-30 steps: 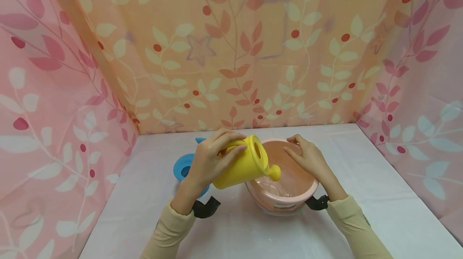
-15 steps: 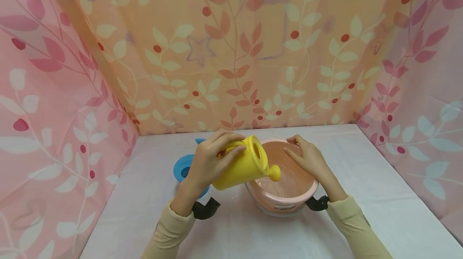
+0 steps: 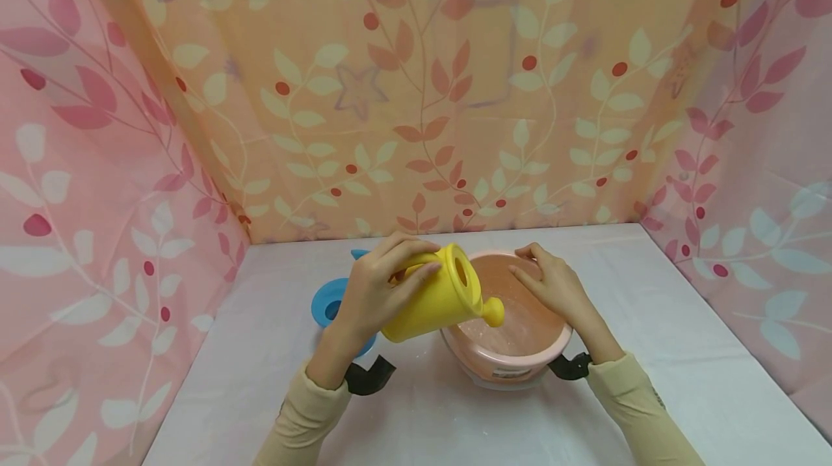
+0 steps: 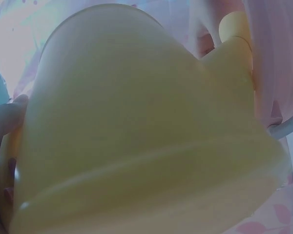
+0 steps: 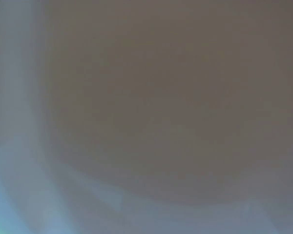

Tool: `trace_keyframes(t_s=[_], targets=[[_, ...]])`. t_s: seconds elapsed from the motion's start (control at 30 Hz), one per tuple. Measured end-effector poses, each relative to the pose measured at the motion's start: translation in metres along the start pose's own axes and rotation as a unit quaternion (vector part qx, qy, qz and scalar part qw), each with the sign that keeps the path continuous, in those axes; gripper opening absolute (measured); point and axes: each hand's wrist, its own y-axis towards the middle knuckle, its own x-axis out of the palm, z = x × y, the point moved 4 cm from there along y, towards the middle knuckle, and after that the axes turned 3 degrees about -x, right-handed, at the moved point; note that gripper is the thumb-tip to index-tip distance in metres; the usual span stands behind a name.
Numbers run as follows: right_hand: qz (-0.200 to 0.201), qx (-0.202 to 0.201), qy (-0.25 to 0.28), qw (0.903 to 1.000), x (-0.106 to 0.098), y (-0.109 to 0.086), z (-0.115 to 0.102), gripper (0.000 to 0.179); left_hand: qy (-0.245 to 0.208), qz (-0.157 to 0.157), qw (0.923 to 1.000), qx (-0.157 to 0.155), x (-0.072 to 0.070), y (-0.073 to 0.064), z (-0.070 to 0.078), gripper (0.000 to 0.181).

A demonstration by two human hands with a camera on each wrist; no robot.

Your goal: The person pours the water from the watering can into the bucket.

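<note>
My left hand (image 3: pixel 380 289) grips the handle of a yellow watering can (image 3: pixel 432 300), which is tilted to the right. Its round yellow spout head (image 3: pixel 493 312) hangs over the pink basin (image 3: pixel 513 360). Shallow water (image 3: pixel 503 329) lies in the basin. My right hand (image 3: pixel 552 284) holds the basin's right rim, thumb on the inner side. The left wrist view is mostly filled by the can's body (image 4: pixel 132 112), with fingers (image 4: pixel 7 119) at its left edge. In the right wrist view only a blurred brownish-pink surface (image 5: pixel 171 107) shows, and no fingers can be made out.
Left of the basin, partly behind my left hand and forearm, sits a blue object with a round funnel-like top (image 3: pixel 330 301). The white tabletop (image 3: pixel 416 415) carries small droplets. Leaf-patterned cloth (image 3: pixel 416 126) closes off the back and sides.
Both hands, the watering can and the basin keep nearly the same places. The water in the basin looks less rippled than a second ago.
</note>
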Motion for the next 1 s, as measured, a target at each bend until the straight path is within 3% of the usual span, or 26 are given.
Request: trace_keyframes(t_s=[1.0], targets=[[0.007, -0.012, -0.007, 0.9999, -0.0001, -0.0005, -0.0003, 0.037, 0.01, -0.011, 0.9999, -0.004, -0.0008, -0.0001, -0.0003, 0.026]])
